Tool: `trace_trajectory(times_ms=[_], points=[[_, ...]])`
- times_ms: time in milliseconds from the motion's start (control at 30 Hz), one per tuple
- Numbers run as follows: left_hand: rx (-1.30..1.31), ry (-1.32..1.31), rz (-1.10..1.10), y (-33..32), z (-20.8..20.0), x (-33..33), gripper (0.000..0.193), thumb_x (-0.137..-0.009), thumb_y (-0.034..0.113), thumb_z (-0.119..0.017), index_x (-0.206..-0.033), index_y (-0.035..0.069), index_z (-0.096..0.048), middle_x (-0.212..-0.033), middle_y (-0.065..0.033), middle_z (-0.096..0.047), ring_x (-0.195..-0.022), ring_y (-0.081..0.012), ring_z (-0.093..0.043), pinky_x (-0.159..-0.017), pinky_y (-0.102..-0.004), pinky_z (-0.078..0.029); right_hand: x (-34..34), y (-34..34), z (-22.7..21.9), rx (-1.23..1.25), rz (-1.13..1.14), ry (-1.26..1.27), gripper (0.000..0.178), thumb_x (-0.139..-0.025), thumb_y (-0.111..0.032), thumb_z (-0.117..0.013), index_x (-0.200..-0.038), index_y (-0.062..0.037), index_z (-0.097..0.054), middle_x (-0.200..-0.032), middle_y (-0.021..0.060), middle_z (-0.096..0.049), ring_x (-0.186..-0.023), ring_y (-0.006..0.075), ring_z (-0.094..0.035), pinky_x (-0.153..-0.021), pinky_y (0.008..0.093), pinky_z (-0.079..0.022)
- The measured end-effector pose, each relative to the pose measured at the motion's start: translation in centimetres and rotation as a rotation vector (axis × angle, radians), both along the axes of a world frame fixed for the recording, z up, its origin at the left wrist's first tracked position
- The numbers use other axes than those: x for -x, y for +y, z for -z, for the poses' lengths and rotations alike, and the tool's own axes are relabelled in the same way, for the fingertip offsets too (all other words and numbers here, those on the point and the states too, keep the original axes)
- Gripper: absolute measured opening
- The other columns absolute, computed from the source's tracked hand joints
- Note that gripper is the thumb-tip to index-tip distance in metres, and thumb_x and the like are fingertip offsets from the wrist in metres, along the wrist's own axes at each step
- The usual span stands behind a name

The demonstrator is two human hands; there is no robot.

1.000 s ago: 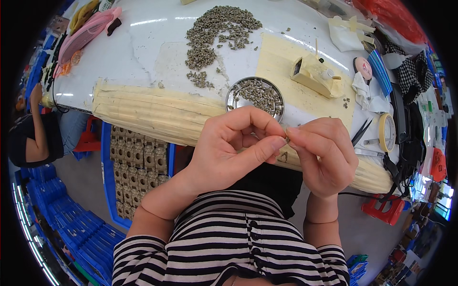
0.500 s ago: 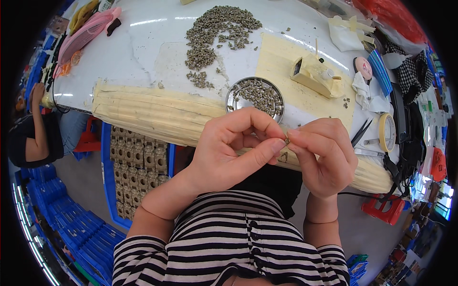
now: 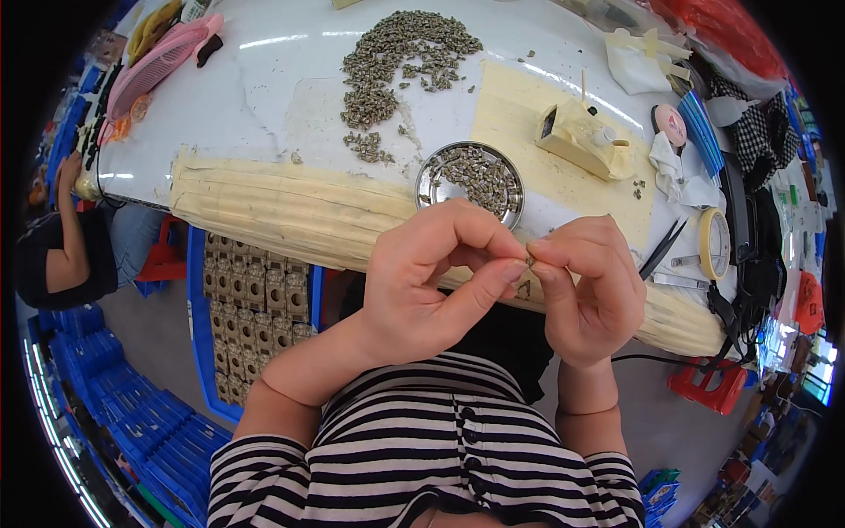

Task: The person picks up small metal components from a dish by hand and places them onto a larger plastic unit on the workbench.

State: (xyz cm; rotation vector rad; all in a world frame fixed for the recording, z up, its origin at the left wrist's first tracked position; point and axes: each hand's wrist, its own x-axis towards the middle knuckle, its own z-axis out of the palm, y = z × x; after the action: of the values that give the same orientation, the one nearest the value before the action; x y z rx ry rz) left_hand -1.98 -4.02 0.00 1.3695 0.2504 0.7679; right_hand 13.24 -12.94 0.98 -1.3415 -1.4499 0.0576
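Pinched a tiny dark part point(image 3: 529, 260) between fingertips of left hand point(image 3: 431, 282) and right hand point(image 3: 591, 290), both clenched on it, meeting thumb to thumb. Just beyond the fingers, round metal dish point(image 3: 426, 187) of similar parts on the bench point(image 3: 264, 97); farther off, loose heap of parts point(image 3: 396, 62).

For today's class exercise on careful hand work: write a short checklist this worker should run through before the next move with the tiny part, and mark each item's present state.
1. Small part pinched between the fingertips of both hands: ok.
2. Left hand and right hand meet above the table's padded edge: ok.
3. Round metal dish holds parts, close behind the hands: ok.
4. Loose pile of parts stays on the table: ok.
5. Part's orientation and condition: cannot tell, too small.
6. Tweezers lie unused right of the hands: ok.
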Motion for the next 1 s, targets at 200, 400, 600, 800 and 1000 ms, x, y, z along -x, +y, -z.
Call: trace_trajectory(times_ms=[200, 400, 600, 800, 1000], points=[[0.153, 0.007, 0.021, -0.3, -0.1, -0.1, 0.011, -0.095, -0.003, -0.059, -0.105, -0.004, -0.056, -0.096, -0.0105, -0.063, -0.081, -0.0123, -0.065, -0.071, -0.0237, -0.056, 0.1, -0.2, 0.2, 0.009, 0.021, 0.050, 0.021, -0.071, 0.004, -0.079, -0.090, -0.0002, -0.070, -0.082, 0.0087, -0.067, -0.072, 0.0212, -0.063, -0.063, 0.0300, -0.049], [0.300, 0.095, 0.024, -0.2, -1.0, 0.1, 0.010, -0.095, -0.001, -0.060, -0.104, -0.006, -0.061, -0.091, -0.0106, -0.067, -0.082, -0.0124, -0.068, -0.073, -0.0239, -0.057, -0.3, 0.1, 0.0, -0.004, -0.005, -0.024, 0.024, -0.069, 0.005, -0.079, -0.091, -0.0011, -0.070, -0.081, 0.0080, -0.066, -0.072, 0.0217, -0.063, -0.062, 0.0303, -0.049], [0.274, 0.170, 0.075, 0.5, -1.5, 0.4, 0.009, -0.096, -0.001, -0.059, -0.103, -0.006, -0.062, -0.091, -0.0098, -0.068, -0.082, -0.0112, -0.067, -0.074, -0.0234, -0.057, -0.4, 0.2, -0.5, 0.002, -0.008, -0.100, 0.024, -0.068, 0.005, -0.079, -0.089, -0.0017, -0.070, -0.081, 0.0072, -0.065, -0.071, 0.0213, -0.062, -0.061, 0.0300, -0.049], [-0.083, 0.193, -0.043, 0.2, -0.7, 0.0, 0.008, -0.097, -0.001, -0.056, -0.103, -0.006, -0.059, -0.094, -0.0085, -0.062, -0.082, -0.0108, -0.065, -0.074, -0.0236, -0.057, -0.7, 0.2, -0.5, 0.062, 0.022, -0.063, 0.024, -0.067, 0.007, -0.079, -0.087, -0.0017, -0.070, -0.079, 0.0081, -0.064, -0.071, 0.0216, -0.061, -0.061, 0.0301, -0.049], [-0.142, 0.246, -0.059, 0.3, -0.6, 0.0, 0.008, -0.098, 0.000, -0.056, -0.103, -0.006, -0.058, -0.093, -0.0077, -0.061, -0.081, -0.0102, -0.064, -0.073, -0.0235, -0.056, -0.5, 0.2, -0.8, 0.138, 0.029, -0.066, 0.023, -0.067, 0.007, -0.079, -0.085, -0.0019, -0.067, -0.080, 0.0085, -0.063, -0.072, 0.0232, -0.061, -0.063, 0.0311, -0.049]])
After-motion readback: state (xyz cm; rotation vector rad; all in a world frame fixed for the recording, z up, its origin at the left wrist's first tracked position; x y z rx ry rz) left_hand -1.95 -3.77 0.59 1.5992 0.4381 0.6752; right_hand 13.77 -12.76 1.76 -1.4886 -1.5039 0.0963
